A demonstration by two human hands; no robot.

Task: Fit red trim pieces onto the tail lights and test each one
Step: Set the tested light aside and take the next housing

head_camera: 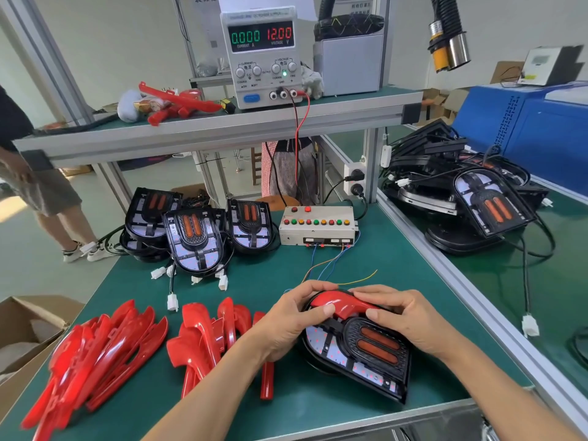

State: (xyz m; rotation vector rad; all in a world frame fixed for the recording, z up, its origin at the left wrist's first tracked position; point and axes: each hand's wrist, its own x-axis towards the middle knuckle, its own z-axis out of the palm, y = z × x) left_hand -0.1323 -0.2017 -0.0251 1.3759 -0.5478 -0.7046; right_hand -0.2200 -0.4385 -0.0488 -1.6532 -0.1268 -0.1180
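Note:
A black tail light [366, 351] with two orange bars lies on the green mat near the front edge. A glossy red trim piece [340, 303] sits on its far end. My left hand [292, 319] curls round the left side of the light, thumb pressing on the trim. From the right, my right hand [404, 316] grips the same end, fingers curled over the trim. Two heaps of loose red trim pieces [101, 351] [210, 338] lie at the front left. Several tail lights [197, 237] stand at the back left.
A white test box [318, 226] with coloured buttons sits behind the light, thin wires running toward it. A power supply [262, 55] on the shelf reads 12.00 V. More tail lights [483, 202] pile on the right bench. A cardboard box [25, 338] stands at left.

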